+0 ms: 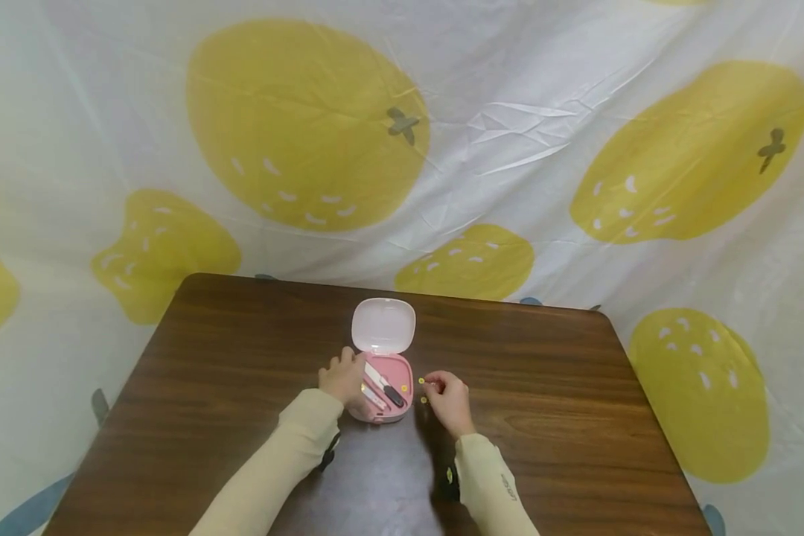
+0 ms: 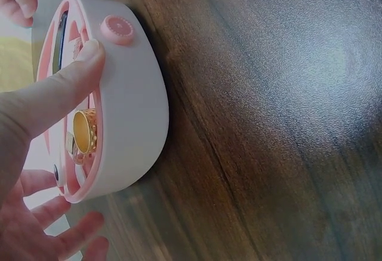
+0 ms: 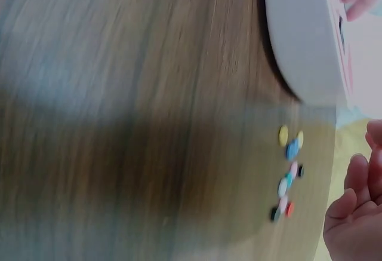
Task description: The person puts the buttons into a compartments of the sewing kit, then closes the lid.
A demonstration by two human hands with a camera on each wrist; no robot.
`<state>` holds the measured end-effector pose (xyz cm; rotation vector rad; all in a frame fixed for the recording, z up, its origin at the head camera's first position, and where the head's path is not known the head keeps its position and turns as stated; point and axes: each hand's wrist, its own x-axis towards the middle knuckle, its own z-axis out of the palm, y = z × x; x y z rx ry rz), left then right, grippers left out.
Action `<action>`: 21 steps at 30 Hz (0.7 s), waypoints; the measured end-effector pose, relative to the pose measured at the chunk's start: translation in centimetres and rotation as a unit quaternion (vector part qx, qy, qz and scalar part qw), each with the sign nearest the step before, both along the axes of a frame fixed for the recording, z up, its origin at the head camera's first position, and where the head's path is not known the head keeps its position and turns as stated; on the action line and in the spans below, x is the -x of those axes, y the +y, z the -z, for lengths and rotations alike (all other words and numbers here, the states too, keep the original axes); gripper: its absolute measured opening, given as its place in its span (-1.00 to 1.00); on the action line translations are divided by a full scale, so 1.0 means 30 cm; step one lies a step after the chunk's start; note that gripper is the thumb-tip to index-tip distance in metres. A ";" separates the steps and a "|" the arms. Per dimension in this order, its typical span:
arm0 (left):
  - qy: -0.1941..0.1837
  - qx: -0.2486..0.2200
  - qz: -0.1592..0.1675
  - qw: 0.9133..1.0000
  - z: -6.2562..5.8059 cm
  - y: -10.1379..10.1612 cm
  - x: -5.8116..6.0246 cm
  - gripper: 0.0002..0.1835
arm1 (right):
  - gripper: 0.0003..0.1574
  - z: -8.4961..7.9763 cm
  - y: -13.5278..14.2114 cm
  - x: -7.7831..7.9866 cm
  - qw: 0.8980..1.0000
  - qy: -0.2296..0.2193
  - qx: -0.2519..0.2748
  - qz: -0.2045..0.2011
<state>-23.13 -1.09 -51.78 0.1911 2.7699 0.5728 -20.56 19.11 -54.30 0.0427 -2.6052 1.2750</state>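
Observation:
A pink and white box [image 1: 407, 417] stands with its white lid [image 1: 384, 325] raised at the back. My left hand [image 1: 343, 377] rests across its left side, the thumb [image 2: 71, 85] touching the front rim while the other fingers spread behind. Inside lie a gold dimpled ring, likely a thimble [image 2: 85, 131], a tool with a dark handle [image 1: 393, 396] and a yellow disc [image 1: 405, 388]. To the right of the box, my right hand [image 1: 450, 403] hovers by small coloured button-like discs [image 3: 283, 135]; its fingers are loosely bent, and nothing shows between them in the right wrist view.
The brown wooden table [image 1: 549, 402] extends around the box, and a lemon-print cloth [image 1: 489, 171] hangs behind it. A round pink latch [image 2: 118, 29] juts from the box's front wall. Blue, pink, white, black and red discs [image 3: 283, 187] lie in a loose line.

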 end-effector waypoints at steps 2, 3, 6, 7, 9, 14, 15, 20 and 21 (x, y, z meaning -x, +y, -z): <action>-0.001 -0.001 -0.001 1.000 -0.001 0.001 0.000 0.17 | -0.94 -0.001 0.020 -0.003 1.000 -0.004 -0.001 0.004; -0.002 -0.002 -0.002 1.000 -0.002 0.001 -0.001 0.17 | -0.94 0.003 0.031 -0.004 1.000 -0.003 -0.002 0.006; -0.002 -0.002 -0.003 1.000 -0.004 0.001 -0.003 0.17 | -0.92 0.015 0.055 -0.007 1.000 -0.012 0.001 0.019; -0.002 -0.003 -0.004 1.000 -0.006 0.001 -0.004 0.17 | -0.91 0.020 0.061 -0.009 1.000 -0.015 0.004 0.022; -0.001 -0.003 -0.004 1.000 -0.007 0.000 -0.004 0.17 | -0.91 0.029 0.072 -0.012 0.999 -0.023 0.009 0.028; -0.002 -0.005 -0.005 1.000 -0.011 -0.003 -0.007 0.16 | -0.92 0.053 0.083 -0.020 0.998 -0.058 0.006 0.031; -0.003 -0.007 -0.005 1.000 -0.011 -0.002 -0.007 0.16 | -0.91 0.060 0.083 -0.021 0.997 -0.065 0.006 0.031; -0.006 -0.010 -0.006 1.000 -0.012 0.001 -0.008 0.17 | -0.88 0.097 0.075 -0.024 0.996 -0.082 0.014 0.028; -0.006 -0.009 -0.006 1.000 -0.012 0.001 -0.009 0.17 | -0.87 0.102 0.072 -0.024 0.996 -0.081 0.016 0.028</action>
